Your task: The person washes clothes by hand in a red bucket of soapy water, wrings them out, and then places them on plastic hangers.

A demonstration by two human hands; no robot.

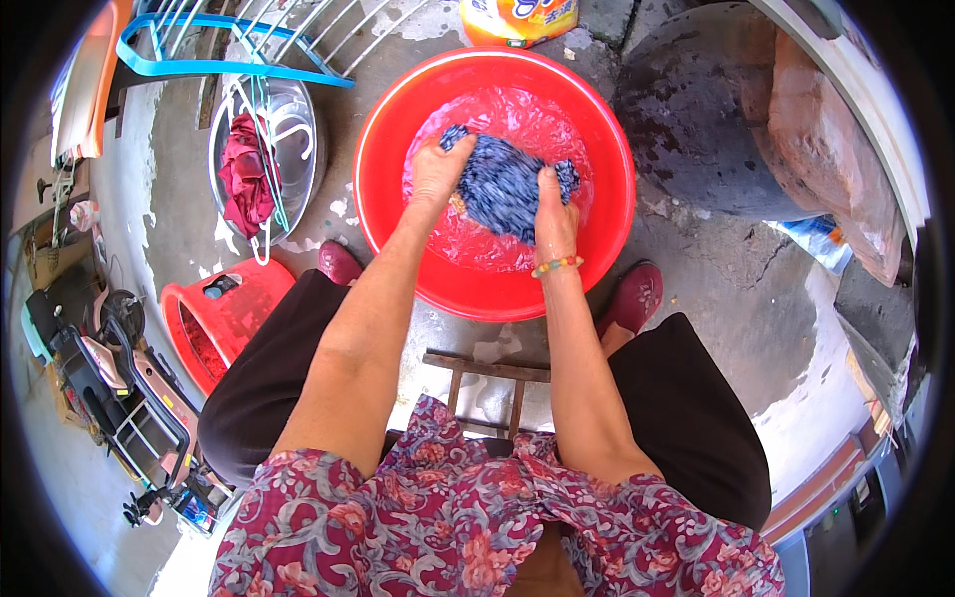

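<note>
A blue patterned cloth [498, 179] is stretched between my two hands over a round red plastic basin [496, 298]. My left hand [442, 168] grips its upper left corner, thumb on top. At the right end, my right hand [556, 213] pinches the cloth with the thumb pointing up; a beaded bracelet [558, 266] circles that wrist. Rippling water [477, 254] fills the bottom of the basin. The cloth is slightly blurred, and its underside is hidden, so I cannot tell how much of it touches the water.
Left of the basin, a metal basin [302, 179] holds a dark red garment [246, 175] and plastic hangers [295, 134]. A red bucket [254, 291] lies tipped near my left leg. A blue-edged rack [224, 69], an orange detergent bag [520, 21] and a large dark vessel [694, 119] stand around.
</note>
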